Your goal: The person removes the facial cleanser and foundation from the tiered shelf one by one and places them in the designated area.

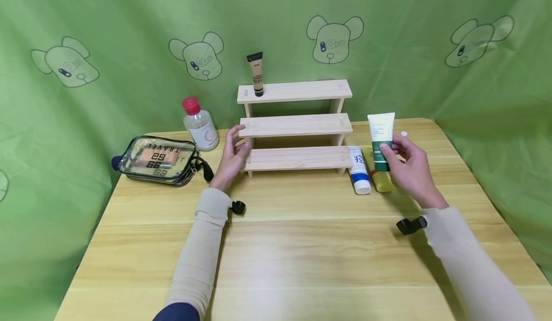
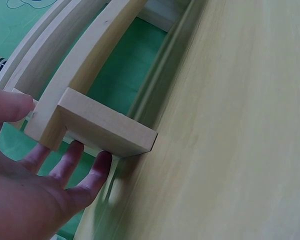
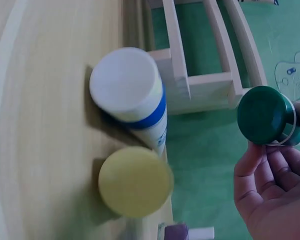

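Observation:
My left hand [image 1: 233, 160] is at the left end of a three-step wooden display rack [image 1: 295, 124]. In the left wrist view its thumb [image 2: 12, 106] lies by a step's end and the fingertips meet the side panel. My right hand [image 1: 409, 165] holds a white and green squeeze tube [image 1: 381, 139] upright, above the table to the right of the rack. The tube's green cap [image 3: 262, 115] points down. Beneath it lie a white and blue tube [image 1: 359, 167] and a yellow tube [image 1: 379, 179]. A beige tube with black ends [image 1: 257, 74] stands on the top step, at the left.
Left of the rack, a clear bottle with a red cap [image 1: 201, 129] stands beside a transparent travel pouch [image 1: 157, 160] with things inside. A small white object [image 1: 404, 133] is near the table's back edge. Green curtain [image 1: 276, 19] hangs behind the wooden table [image 1: 302, 258].

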The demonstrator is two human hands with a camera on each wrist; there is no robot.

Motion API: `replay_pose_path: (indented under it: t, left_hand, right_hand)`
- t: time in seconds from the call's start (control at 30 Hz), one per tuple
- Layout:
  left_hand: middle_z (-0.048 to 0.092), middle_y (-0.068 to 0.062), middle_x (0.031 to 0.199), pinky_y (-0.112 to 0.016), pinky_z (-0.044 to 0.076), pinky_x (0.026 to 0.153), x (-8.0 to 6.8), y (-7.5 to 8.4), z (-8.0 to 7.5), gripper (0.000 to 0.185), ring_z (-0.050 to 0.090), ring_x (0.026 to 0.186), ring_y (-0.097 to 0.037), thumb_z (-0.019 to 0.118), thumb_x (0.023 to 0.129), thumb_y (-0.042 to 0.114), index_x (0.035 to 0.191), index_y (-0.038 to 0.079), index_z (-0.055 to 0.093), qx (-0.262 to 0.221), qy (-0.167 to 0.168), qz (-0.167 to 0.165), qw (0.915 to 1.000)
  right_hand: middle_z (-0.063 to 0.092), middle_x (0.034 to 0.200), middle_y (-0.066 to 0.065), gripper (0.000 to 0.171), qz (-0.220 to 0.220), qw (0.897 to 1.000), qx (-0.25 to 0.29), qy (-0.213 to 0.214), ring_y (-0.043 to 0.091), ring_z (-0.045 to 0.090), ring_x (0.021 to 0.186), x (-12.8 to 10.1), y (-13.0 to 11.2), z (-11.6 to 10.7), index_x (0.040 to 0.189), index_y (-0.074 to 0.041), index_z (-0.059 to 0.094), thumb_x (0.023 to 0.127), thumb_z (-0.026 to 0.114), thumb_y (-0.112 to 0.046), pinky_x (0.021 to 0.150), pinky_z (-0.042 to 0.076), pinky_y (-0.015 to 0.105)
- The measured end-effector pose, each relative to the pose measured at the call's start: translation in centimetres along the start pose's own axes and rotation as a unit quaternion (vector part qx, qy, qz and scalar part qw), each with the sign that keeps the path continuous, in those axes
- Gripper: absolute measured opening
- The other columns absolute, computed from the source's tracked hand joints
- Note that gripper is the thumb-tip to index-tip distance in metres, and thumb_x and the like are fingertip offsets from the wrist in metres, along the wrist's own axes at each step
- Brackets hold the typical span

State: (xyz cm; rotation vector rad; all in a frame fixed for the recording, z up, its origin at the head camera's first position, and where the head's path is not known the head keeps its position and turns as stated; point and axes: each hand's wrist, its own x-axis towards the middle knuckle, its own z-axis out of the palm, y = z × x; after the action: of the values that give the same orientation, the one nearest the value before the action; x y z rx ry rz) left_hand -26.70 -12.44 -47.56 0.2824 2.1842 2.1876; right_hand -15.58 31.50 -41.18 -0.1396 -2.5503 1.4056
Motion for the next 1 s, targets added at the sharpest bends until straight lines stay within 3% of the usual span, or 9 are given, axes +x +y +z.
replay_pose_path:
  t: [0.2,0.4,0.63,0.77,0.9,1.0]
  left_hand:
    - [0.045,-0.019,0.16,-0.055,0.043,0.126,-0.1,0.1,0.0,0.052,0.054,0.143,-0.041,0.052,0.114,0.01,0.158,0.034,0.04,0.012,0.0,-0.008,0.9999]
    - [0.044,-0.018,0.162,-0.055,0.042,0.127,-0.2,0.2,0.0,0.051,0.052,0.145,-0.04,0.051,0.115,0.011,0.158,0.035,0.04,0.012,0.0,-0.011,0.9999]
    - [0.044,-0.019,0.161,-0.055,0.043,0.127,-0.1,0.3,-0.1,0.051,0.052,0.146,-0.044,0.051,0.115,0.01,0.159,0.033,0.039,0.008,-0.001,-0.004,1.0]
    - [0.044,-0.019,0.162,-0.056,0.043,0.127,-0.1,0.2,-0.1,0.052,0.052,0.146,-0.043,0.051,0.114,0.01,0.159,0.034,0.039,0.005,-0.002,-0.004,1.0]
    - [0.043,-0.019,0.163,-0.056,0.042,0.127,-0.1,0.2,-0.2,0.052,0.052,0.146,-0.042,0.051,0.115,0.01,0.159,0.035,0.039,0.003,-0.005,-0.01,0.9999]
    - [0.042,-0.018,0.164,-0.056,0.042,0.128,0.0,0.1,-0.2,0.052,0.051,0.147,-0.042,0.051,0.115,0.01,0.159,0.035,0.039,0.004,-0.004,-0.011,0.9999]
  right_hand:
    - [0.057,0.115,-0.016,0.061,0.026,0.999,-0.037,-0.002,-0.008,0.052,0.106,-0.4,1.3,-0.8,0.155,0.0,0.055,0.114,0.055,-0.045,0.09,0.043,-0.001]
    - [0.057,0.115,-0.013,0.07,0.049,0.998,-0.042,-0.011,-0.009,0.052,0.103,-0.6,2.3,-1.6,0.159,0.003,0.05,0.112,0.054,-0.05,0.082,0.047,-0.001]
    - [0.061,0.098,-0.031,0.07,0.051,0.997,-0.044,-0.024,-0.013,0.059,0.091,-0.8,3.9,-2.2,0.163,0.0,0.043,0.112,0.057,-0.046,0.077,0.049,0.004]
    - [0.062,0.093,-0.034,0.07,0.053,0.997,-0.043,-0.025,-0.013,0.06,0.087,-0.8,4.7,-2.3,0.163,0.0,0.041,0.112,0.058,-0.044,0.074,0.051,0.007]
    - [0.061,0.092,-0.034,0.071,0.069,0.996,-0.05,-0.029,-0.013,0.06,0.086,-0.7,5.2,-2.6,0.164,0.0,0.039,0.112,0.057,-0.046,0.073,0.051,0.009]
    - [0.065,0.101,-0.021,0.072,0.083,0.994,-0.061,-0.034,-0.012,0.059,0.086,-0.8,5.4,-2.8,0.164,0.0,0.039,0.112,0.055,-0.048,0.072,0.052,0.011]
